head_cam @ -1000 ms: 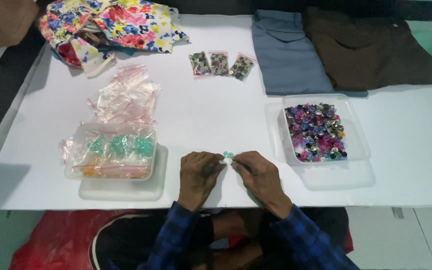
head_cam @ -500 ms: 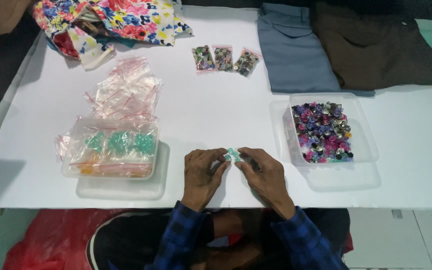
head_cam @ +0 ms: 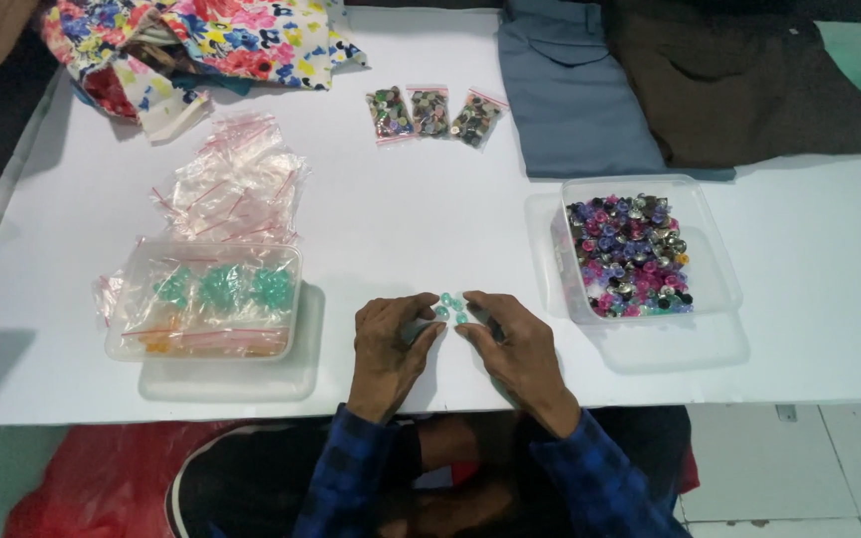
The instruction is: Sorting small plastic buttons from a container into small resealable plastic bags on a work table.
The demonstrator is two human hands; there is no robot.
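Observation:
A small cluster of teal buttons (head_cam: pixel 450 305) lies on the white table (head_cam: pixel 371 219) near its front edge. My left hand (head_cam: pixel 389 347) and my right hand (head_cam: pixel 512 344) rest on the table on either side of the cluster. Their fingertips close in on the buttons from both sides and touch them. A clear box (head_cam: pixel 640 185) of mixed purple, pink and dark buttons stands just right of my right hand. Left of my left hand is a clear box (head_cam: pixel 122 339) with small bags of teal buttons.
Empty clear zip bags (head_cam: pixel 236 184) are piled behind the left box. Three filled button bags (head_cam: pixel 430 112) lie at the back centre. Floral cloth (head_cam: pixel 221 35), a folded blue-grey garment (head_cam: pixel 570 90) and a brown garment (head_cam: pixel 749 85) line the far edge.
The view has shifted slightly. My hands have stayed at the front edge, lowering the teal buttons onto the table between the fingertips.

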